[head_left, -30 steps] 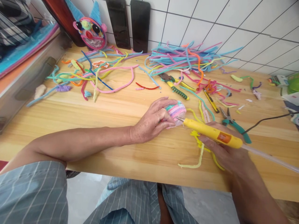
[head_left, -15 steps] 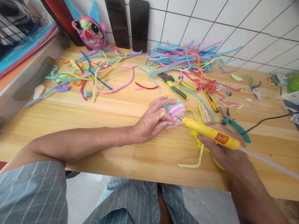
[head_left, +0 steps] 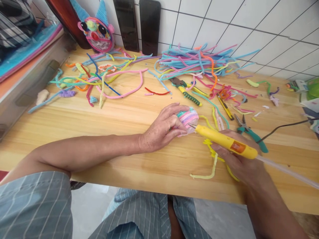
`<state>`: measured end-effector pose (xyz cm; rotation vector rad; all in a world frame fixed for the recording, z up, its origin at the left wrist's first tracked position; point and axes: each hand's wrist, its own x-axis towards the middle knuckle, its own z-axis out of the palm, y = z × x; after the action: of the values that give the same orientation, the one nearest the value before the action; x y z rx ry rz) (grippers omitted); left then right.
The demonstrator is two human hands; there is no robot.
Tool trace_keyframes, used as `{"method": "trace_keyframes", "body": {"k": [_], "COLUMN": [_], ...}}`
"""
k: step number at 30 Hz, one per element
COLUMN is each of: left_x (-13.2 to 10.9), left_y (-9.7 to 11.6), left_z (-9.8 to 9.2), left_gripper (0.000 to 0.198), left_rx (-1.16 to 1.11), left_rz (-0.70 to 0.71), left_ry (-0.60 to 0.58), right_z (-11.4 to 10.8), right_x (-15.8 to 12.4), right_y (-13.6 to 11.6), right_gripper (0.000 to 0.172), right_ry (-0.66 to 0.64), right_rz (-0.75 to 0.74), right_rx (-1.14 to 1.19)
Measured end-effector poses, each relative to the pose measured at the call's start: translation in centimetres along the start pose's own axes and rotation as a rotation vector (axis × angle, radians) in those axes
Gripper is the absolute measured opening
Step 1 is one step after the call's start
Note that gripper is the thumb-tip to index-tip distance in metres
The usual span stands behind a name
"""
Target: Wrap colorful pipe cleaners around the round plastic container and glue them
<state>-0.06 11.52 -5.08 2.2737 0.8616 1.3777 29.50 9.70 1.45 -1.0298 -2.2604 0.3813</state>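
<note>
Yellow glue gun (head_left: 225,140) clasped in right hand (head_left: 243,162), striped piece (head_left: 189,115) pinched in left hand (head_left: 163,127), teal-handled pliers (head_left: 254,136), yellow stems (head_left: 214,164) alongside

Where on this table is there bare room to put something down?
A wide patch lies between the left forearm and the curved pink strip. Another, along the table front, reaches from that forearm to the pale bent strip. It's crowded by the right hand, among yellow strips and teal pliers, and behind, with the blue-pink bundle.
</note>
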Motion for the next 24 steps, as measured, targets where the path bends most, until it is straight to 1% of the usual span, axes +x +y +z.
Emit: {"method": "trace_keyframes", "body": {"k": [4, 12, 15, 19, 24], "left_x": [0.06, 0.16, 0.2, 0.24, 0.27], "left_y": [0.06, 0.08, 0.02, -0.01, 0.03], "left_z": [-0.03, -0.08, -0.08, -0.09, -0.03], "left_gripper": [0.012, 0.014, 0.015, 0.02, 0.016], "left_rx": [0.014, 0.005, 0.002, 0.023, 0.02], "left_rz": [-0.027, 0.019, 0.035, 0.009, 0.029], "left_ry": [-0.015, 0.01, 0.026, 0.009, 0.018], "right_z": [0.12, 0.16, 0.08, -0.02, 0.08], "right_x": [0.01, -0.08, -0.3, -0.41, 0.02], "right_y": [-0.17, 0.06, 0.46, 0.65, 0.15], "right_gripper": [0.007, 0.007, 0.007, 0.008, 0.005], "right_ry": [-0.004, 0.001, 0.018, 0.019, -0.006], "right_rz": [0.004, 0.006, 0.032, 0.059, 0.062], "right_rx": [-0.001, 0.035, 0.035, 0.03, 0.069]}}
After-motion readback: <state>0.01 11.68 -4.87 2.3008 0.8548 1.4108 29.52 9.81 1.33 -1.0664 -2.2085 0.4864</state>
